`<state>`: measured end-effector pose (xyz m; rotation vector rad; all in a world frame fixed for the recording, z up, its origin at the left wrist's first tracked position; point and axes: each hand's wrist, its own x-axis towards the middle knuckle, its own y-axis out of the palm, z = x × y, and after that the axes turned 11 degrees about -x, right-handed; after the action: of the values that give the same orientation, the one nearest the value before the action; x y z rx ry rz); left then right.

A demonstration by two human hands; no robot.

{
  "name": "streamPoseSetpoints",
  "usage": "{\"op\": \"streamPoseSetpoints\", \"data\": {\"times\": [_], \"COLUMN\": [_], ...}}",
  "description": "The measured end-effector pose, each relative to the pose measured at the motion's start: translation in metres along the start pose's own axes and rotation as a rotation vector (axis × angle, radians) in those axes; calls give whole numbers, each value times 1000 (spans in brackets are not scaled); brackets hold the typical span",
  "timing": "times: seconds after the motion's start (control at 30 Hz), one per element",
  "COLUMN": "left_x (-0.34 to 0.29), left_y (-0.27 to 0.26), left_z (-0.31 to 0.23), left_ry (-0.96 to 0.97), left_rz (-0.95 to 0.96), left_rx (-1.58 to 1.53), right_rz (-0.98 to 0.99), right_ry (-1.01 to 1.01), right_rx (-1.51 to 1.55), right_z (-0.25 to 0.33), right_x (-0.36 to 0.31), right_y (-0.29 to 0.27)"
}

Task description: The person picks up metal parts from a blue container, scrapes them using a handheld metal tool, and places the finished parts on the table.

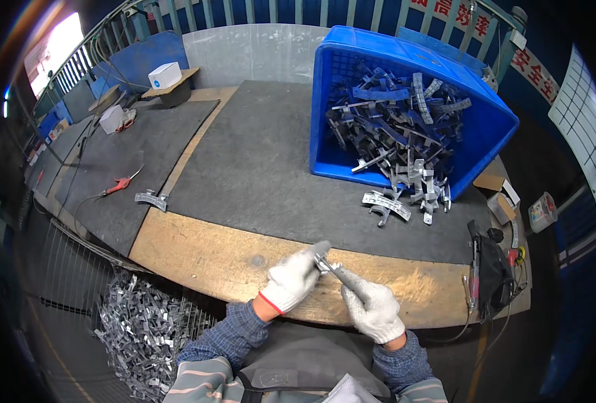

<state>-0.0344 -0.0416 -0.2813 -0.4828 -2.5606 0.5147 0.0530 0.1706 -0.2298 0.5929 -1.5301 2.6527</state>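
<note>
My left hand [292,277], in a white knit glove with a red cuff edge, is closed around a small silver metal bracket [323,263] above the wooden front strip. In my right hand [373,310], gloved the same way, is a slim dark grey file-like tool [350,282]. Its far end meets the bracket by my left fingers. Glove and tool hide much of the bracket, and its outline is partly blurred. Ahead and to the right, a blue plastic crate [415,50] lies tipped on its side, with many similar curved metal brackets [398,127] heaped inside and spilling from its mouth.
Grey matting [244,154] covers the bench behind a bare wood edge [197,252]. One bracket [151,199] and a red-handled tool [118,186] with a cord lie left. Below left, a wire basket holds piled brackets [140,329]. A black bag [494,282] stands at right.
</note>
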Motion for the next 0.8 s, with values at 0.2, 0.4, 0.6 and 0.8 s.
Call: {"op": "streamPoseSetpoints", "data": {"times": [0.2, 0.4, 0.6, 0.8], "left_x": [-10, 1, 7, 2], "left_y": [-1, 0, -18, -11], "left_z": [6, 2, 13, 3], "left_ry": [64, -592, -530, -447], "left_rz": [-36, -224, -509, -538], "left_rx": [82, -642, -1379, -1365], "right_rz": [120, -40, 6, 36], "right_ry": [229, -13, 143, 129], "right_rx": [477, -101, 27, 20], "right_z": [6, 15, 8, 5], "right_x": [3, -2, -15, -22], "right_y": [0, -9, 3, 17]}}
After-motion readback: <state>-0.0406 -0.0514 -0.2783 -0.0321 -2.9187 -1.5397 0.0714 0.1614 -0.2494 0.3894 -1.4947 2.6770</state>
